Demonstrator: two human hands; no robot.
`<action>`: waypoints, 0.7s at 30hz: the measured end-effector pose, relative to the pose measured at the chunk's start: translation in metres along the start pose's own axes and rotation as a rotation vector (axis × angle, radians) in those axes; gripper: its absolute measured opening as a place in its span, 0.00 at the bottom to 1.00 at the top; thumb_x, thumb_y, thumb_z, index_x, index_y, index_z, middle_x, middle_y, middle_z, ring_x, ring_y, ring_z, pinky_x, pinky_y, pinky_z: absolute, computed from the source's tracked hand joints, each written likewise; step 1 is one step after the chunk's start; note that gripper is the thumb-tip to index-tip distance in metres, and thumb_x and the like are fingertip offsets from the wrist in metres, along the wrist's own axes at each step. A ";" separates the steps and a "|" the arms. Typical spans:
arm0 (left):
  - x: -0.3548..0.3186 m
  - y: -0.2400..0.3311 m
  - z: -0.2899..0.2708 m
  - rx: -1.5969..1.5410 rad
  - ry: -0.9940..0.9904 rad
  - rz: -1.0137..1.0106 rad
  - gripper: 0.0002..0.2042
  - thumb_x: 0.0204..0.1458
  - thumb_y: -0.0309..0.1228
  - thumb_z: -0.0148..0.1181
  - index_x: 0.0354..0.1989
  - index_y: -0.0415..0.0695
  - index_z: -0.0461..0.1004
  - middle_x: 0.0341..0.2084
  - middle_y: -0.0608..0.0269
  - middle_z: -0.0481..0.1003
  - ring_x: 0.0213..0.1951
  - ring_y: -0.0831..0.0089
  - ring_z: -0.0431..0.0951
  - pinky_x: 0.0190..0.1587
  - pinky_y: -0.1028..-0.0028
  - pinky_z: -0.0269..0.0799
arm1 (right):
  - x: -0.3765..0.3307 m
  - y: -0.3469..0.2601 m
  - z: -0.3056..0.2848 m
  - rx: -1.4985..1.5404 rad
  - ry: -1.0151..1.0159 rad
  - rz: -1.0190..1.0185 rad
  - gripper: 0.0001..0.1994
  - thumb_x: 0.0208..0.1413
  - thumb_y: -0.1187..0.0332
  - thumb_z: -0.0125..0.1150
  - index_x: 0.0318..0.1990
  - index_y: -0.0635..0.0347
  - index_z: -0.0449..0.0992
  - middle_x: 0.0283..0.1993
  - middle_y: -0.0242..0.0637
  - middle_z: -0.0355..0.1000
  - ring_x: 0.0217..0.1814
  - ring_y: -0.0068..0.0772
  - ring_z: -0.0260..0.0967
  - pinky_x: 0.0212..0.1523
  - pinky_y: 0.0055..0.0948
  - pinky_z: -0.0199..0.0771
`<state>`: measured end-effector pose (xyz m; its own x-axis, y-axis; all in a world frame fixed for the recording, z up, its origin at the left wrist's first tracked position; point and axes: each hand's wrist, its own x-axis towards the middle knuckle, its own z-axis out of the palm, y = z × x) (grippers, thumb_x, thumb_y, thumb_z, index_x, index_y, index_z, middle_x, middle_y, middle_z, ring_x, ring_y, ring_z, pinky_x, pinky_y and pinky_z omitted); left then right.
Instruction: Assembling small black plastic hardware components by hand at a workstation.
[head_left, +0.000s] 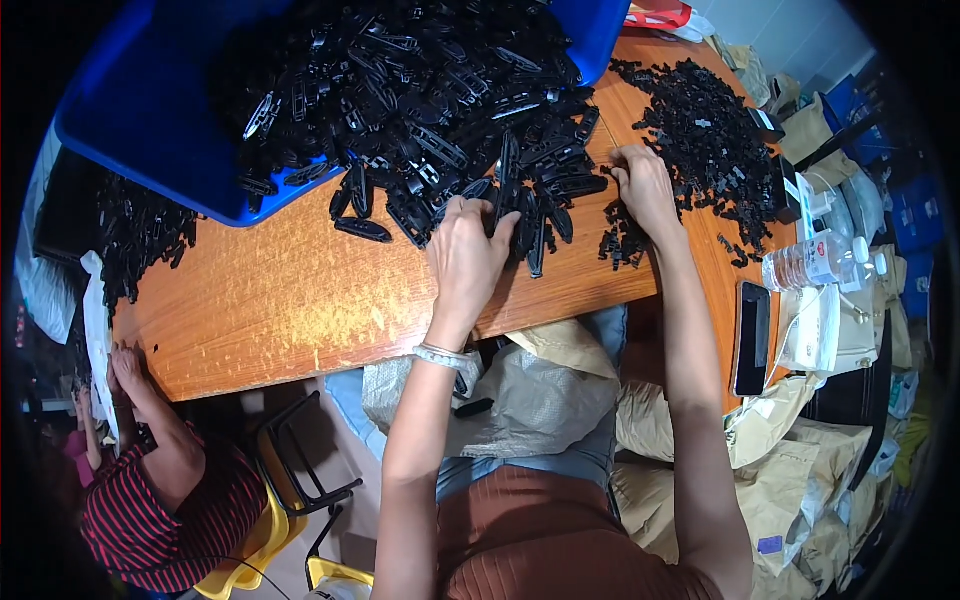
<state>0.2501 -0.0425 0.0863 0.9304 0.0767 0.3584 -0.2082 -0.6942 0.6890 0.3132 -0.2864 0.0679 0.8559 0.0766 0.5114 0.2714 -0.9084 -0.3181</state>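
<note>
My left hand [466, 248] reaches into the near edge of a heap of long, narrow black plastic pieces [430, 145]. Its fingers are bent over the pieces, and the thumb stands apart from them. One long piece [509, 165] points away just beyond the thumb. To the right, my right hand [648, 192] is curled at the left side of a spread of small black parts [705, 125]. Whatever lies between its fingertips is too small to make out. A little cluster of small black parts [622, 240] lies below that hand, near the table edge.
A blue bin [150, 160] opens onto the wooden table [300, 290], black pieces spilling out. At right are a phone [752, 338], plastic bottles [805, 262] and paper bags [680, 425]. Another person [165, 510] sits at left beside more black pieces [145, 235]. A woven sack [540, 400] covers my lap.
</note>
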 end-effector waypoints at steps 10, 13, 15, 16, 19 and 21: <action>-0.008 -0.005 -0.002 0.137 0.205 0.317 0.09 0.44 0.27 0.62 0.22 0.32 0.72 0.23 0.54 0.71 0.20 0.64 0.73 0.27 0.67 0.69 | -0.012 -0.046 -0.033 0.423 0.189 0.347 0.05 0.50 0.79 0.56 0.35 0.67 0.73 0.24 0.35 0.68 0.27 0.23 0.66 0.29 0.22 0.66; -0.026 0.003 -0.015 -0.740 -0.055 -0.340 0.03 0.51 0.21 0.54 0.33 0.34 0.70 0.21 0.61 0.74 0.22 0.79 0.74 0.25 0.80 0.70 | -0.038 -0.068 -0.037 0.885 0.143 0.340 0.09 0.53 0.80 0.54 0.43 0.66 0.72 0.28 0.29 0.68 0.32 0.14 0.64 0.31 0.14 0.62; -0.038 -0.005 -0.023 -0.935 -0.147 -0.377 0.04 0.52 0.20 0.53 0.36 0.34 0.70 0.22 0.61 0.75 0.23 0.78 0.75 0.24 0.81 0.70 | -0.054 -0.099 -0.049 1.071 0.019 0.468 0.09 0.53 0.80 0.54 0.42 0.67 0.73 0.31 0.31 0.69 0.33 0.16 0.65 0.33 0.15 0.63; -0.043 -0.007 -0.026 -1.137 -0.247 -0.409 0.06 0.53 0.20 0.52 0.38 0.35 0.69 0.23 0.61 0.75 0.24 0.78 0.76 0.24 0.81 0.71 | -0.061 -0.110 -0.053 1.244 -0.105 0.599 0.09 0.52 0.81 0.54 0.41 0.68 0.73 0.33 0.33 0.71 0.34 0.18 0.66 0.34 0.15 0.64; -0.056 -0.006 -0.036 -1.207 -0.454 -0.482 0.08 0.52 0.19 0.54 0.41 0.33 0.70 0.25 0.59 0.76 0.26 0.75 0.77 0.30 0.80 0.74 | -0.078 -0.124 -0.054 1.179 0.006 0.279 0.06 0.50 0.81 0.56 0.36 0.69 0.75 0.37 0.38 0.72 0.37 0.24 0.67 0.40 0.19 0.65; -0.061 -0.001 -0.043 -1.243 -0.476 -0.506 0.09 0.51 0.19 0.54 0.42 0.33 0.71 0.26 0.58 0.76 0.26 0.75 0.77 0.31 0.81 0.75 | -0.080 -0.134 -0.057 1.109 -0.048 0.210 0.05 0.48 0.81 0.57 0.34 0.69 0.75 0.37 0.39 0.72 0.39 0.26 0.67 0.42 0.21 0.65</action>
<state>0.1801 -0.0159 0.0910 0.9423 -0.2938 -0.1604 0.2789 0.4241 0.8616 0.1832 -0.1947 0.1155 0.9401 0.0030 0.3408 0.3406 -0.0403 -0.9393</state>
